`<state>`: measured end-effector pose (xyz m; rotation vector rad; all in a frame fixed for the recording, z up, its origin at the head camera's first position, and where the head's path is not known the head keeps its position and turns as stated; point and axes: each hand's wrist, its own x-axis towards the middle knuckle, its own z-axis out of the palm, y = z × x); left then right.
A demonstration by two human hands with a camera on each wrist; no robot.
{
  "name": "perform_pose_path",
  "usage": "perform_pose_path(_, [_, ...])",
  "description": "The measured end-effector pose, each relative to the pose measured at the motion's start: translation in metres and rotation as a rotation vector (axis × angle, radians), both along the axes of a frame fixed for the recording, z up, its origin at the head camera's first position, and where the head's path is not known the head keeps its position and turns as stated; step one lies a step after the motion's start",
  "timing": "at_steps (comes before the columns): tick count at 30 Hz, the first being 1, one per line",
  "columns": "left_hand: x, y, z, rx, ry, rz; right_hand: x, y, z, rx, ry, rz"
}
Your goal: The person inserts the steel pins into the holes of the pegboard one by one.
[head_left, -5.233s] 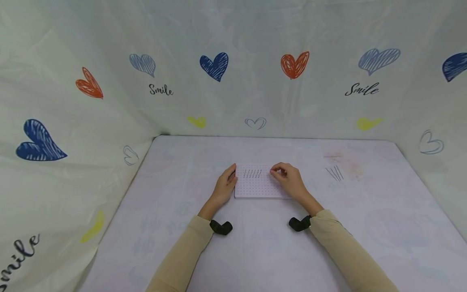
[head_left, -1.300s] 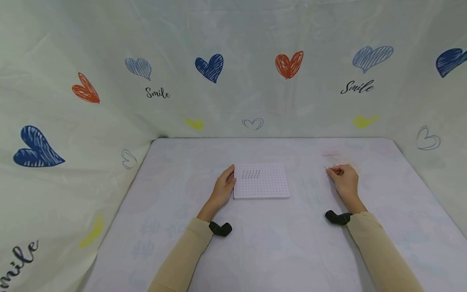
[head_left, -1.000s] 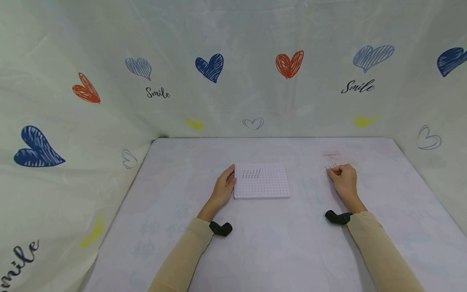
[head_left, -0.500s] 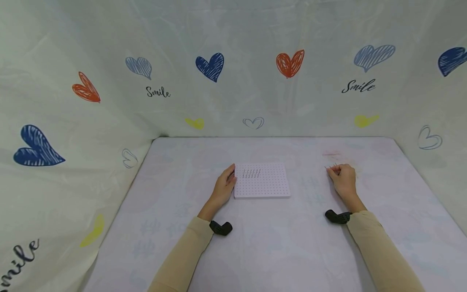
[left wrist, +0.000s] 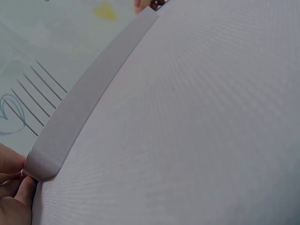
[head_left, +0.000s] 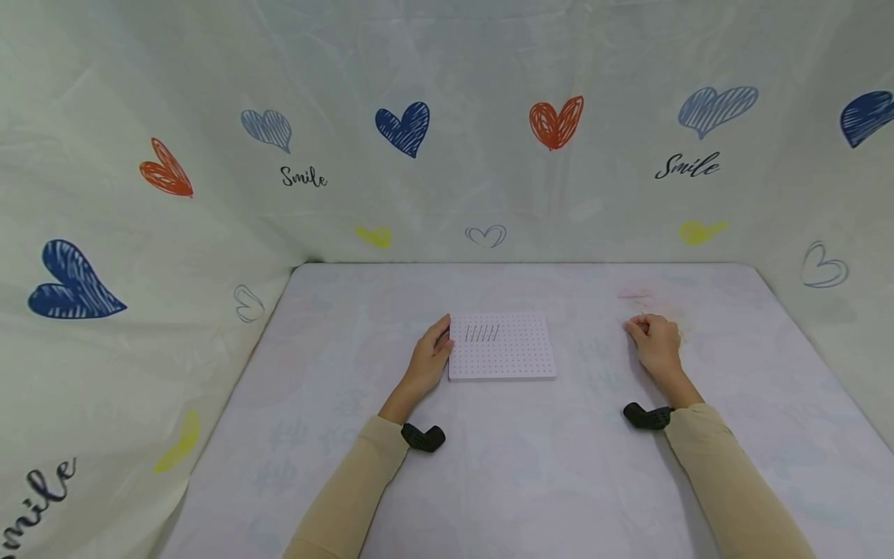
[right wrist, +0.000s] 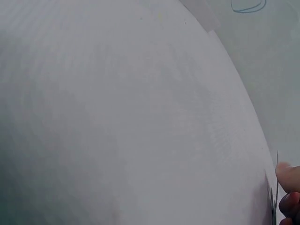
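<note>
A white sheet (head_left: 447, 194) hangs behind the pale table (head_left: 531, 473) and down its sides. It has dark blue hearts (head_left: 403, 129), red hearts (head_left: 556, 123), light blue hearts (head_left: 718, 111), yellow hearts (head_left: 703, 231) and the black word "Smile" (head_left: 687, 166). A faint red smudge (head_left: 635, 295) marks the table's far right part.

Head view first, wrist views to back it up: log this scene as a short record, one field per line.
Left grip: holds the left edge of the board
Right grip: appears to pinch a thin pin; right of the board, apart from it
Board: white, covered in small holes
Row of pins: standing in the board, far left part
Other pins: close to the right grip; number unclear
Table: pale, reddish mark beyond the right grip
Backdrop: pale, printed with hearts and "Smile"
</note>
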<state>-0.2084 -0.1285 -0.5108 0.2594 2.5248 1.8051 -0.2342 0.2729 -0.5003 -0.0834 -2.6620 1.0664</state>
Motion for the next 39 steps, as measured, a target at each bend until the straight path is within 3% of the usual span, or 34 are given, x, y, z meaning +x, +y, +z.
perform_pose_path(16, [0.001, 0.000, -0.001, 0.018, 0.026, 0.002, 0.010, 0.004, 0.006, -0.140, -0.027, 0.117])
perform_pose_path(24, [0.000, 0.000, 0.000, -0.002, 0.007, 0.000, 0.013, 0.003, 0.010, -0.141, 0.028, 0.153])
perform_pose_path(34, [0.000, -0.001, 0.001, -0.032, -0.007, 0.001, 0.011, -0.006, 0.010, -0.233, 0.105, 0.228])
perform_pose_path(39, [0.001, 0.000, 0.001, -0.024, -0.007, 0.002, 0.010, -0.009, 0.010, -0.267, 0.096, 0.222])
